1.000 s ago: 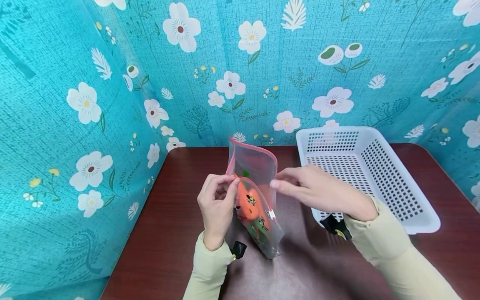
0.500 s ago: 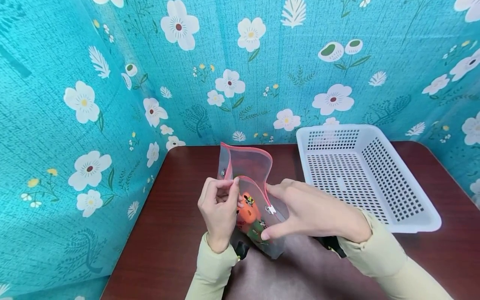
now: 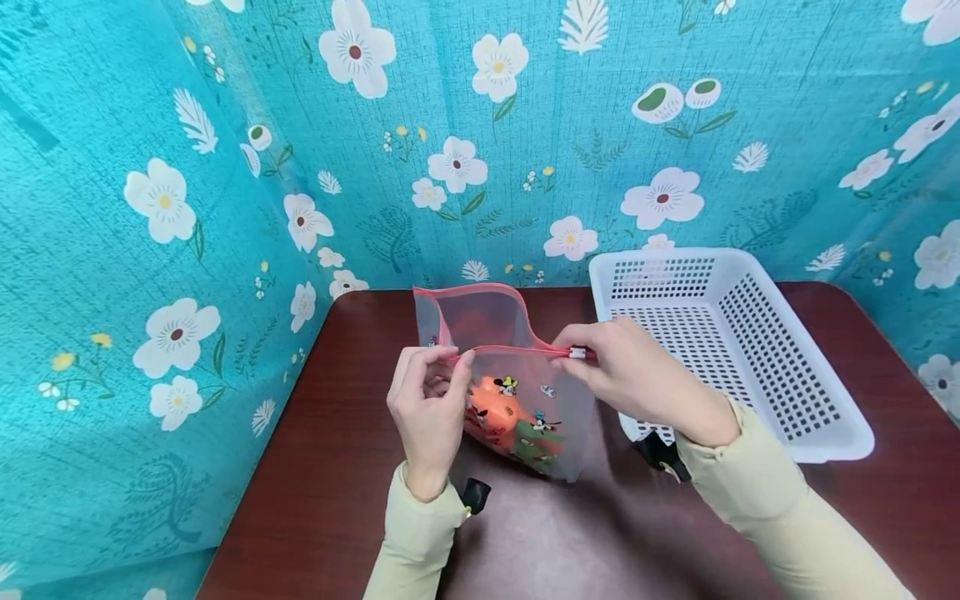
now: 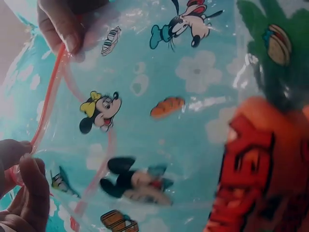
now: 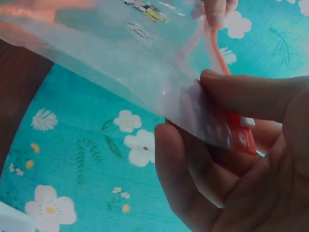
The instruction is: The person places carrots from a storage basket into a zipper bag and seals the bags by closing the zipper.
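Note:
A clear zip bag (image 3: 577,425) with cartoon prints and a red zip edge hangs between both hands, its mouth gaping toward the back left. Inside it lies something orange (image 3: 498,408) with green (image 3: 536,442) at one end; the left wrist view shows the printed orange-and-green part close up. My left hand (image 3: 431,404) pinches the near zip edge between thumb and forefinger. With my right hand (image 3: 637,367) I pinch the bag's right corner, right at the white slider (image 3: 577,352). In the right wrist view, thumb (image 5: 256,94) and fingers are round that corner.
A white plastic basket (image 3: 813,367) with a grid of holes stands at the right back of the dark red table (image 3: 322,467). Floral turquoise cloth (image 3: 525,183) hangs behind and to the left.
My right hand moved from the bag's far edge down along its side, then up to the slider corner, now pinching it. The bag has swung wider to the right; my left hand kept its pinch.

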`<action>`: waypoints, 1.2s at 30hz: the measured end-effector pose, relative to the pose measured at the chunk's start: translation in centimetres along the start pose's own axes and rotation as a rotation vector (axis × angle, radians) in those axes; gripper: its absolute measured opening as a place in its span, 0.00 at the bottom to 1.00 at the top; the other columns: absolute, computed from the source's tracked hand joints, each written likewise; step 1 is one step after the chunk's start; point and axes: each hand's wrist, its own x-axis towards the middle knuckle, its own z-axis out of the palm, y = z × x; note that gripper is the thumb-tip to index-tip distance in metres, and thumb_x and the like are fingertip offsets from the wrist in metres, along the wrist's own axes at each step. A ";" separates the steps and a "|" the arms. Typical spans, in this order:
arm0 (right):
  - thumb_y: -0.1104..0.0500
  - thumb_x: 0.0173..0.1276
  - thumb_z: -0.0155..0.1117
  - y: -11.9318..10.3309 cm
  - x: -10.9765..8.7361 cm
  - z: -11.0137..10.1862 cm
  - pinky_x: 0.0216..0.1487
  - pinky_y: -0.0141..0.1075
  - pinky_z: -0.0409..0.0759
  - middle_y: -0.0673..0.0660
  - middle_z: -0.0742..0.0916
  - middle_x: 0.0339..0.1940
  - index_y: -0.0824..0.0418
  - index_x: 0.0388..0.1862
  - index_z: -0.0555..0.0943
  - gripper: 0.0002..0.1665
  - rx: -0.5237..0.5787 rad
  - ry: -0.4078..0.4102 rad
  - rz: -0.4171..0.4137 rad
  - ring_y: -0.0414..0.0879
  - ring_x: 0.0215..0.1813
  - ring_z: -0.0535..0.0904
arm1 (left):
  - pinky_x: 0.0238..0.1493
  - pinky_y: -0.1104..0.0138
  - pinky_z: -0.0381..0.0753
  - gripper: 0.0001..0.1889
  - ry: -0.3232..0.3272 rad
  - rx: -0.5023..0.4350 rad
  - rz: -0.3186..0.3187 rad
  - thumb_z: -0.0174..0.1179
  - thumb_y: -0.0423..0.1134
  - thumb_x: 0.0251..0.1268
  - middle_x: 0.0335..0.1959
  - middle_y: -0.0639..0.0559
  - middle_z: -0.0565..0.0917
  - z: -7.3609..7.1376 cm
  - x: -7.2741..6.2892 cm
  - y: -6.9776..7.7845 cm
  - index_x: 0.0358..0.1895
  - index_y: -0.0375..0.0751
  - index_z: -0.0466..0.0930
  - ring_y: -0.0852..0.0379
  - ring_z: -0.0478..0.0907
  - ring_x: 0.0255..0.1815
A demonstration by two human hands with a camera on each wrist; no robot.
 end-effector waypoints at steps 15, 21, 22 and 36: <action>0.73 0.65 0.50 2.9 1.1 -1.5 0.31 0.36 0.69 0.54 0.89 0.34 0.59 0.43 0.85 0.19 0.036 -0.023 0.106 0.45 0.29 0.72 | 0.27 0.71 0.79 0.15 -0.259 0.159 0.078 0.66 0.39 0.61 0.31 0.48 0.80 1.0 4.0 -0.4 0.48 0.35 0.79 0.61 0.77 0.26; 0.68 0.64 0.61 3.7 1.1 -1.6 0.34 0.37 0.70 0.53 0.85 0.29 0.60 0.41 0.86 0.10 0.018 0.079 0.152 0.46 0.30 0.74 | 0.32 0.67 0.81 0.13 -0.388 0.162 0.034 0.62 0.34 0.64 0.33 0.46 0.82 2.7 5.2 -0.4 0.51 0.35 0.78 0.58 0.80 0.29; 0.66 0.64 0.63 3.9 1.2 -1.6 0.33 0.37 0.70 0.53 0.84 0.27 0.60 0.39 0.86 0.07 0.034 0.095 0.178 0.46 0.29 0.73 | 0.33 0.67 0.81 0.14 -0.419 0.159 0.021 0.61 0.33 0.64 0.35 0.46 0.82 2.9 5.3 -0.4 0.52 0.36 0.77 0.58 0.81 0.31; 0.53 0.64 0.68 6.4 0.7 -1.4 0.30 0.35 0.71 0.54 0.87 0.28 0.58 0.35 0.88 0.10 0.097 0.200 0.271 0.46 0.28 0.74 | 0.32 0.70 0.76 0.13 -0.653 0.165 0.110 0.61 0.35 0.65 0.44 0.48 0.79 5.4 5.5 0.4 0.52 0.40 0.79 0.62 0.73 0.28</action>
